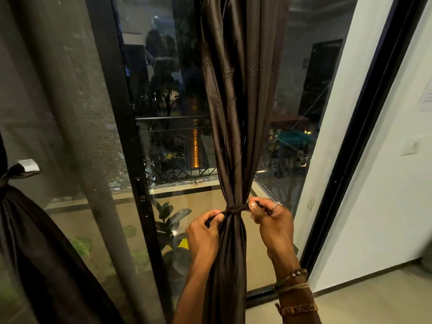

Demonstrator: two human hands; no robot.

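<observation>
Brown satin curtain (236, 94) hangs centre frame in front of the glass sliding door (168, 136), gathered into a narrow waist by a tie-back band (235, 209) of the same fabric, knotted at the front. Left hand (203, 232) pinches the band's left end, thumb and curled fingers clamped on it, just beside the knot. Right hand (272, 220) grips the right end, fingers curled round it, ring on one finger, bracelets (294, 286) on the wrist. Both ends pulled outward, taut. Second tied curtain (28, 230) at near left, sheer mesh panel (70, 113) between the two. White wall (385, 183) on the right.
</observation>
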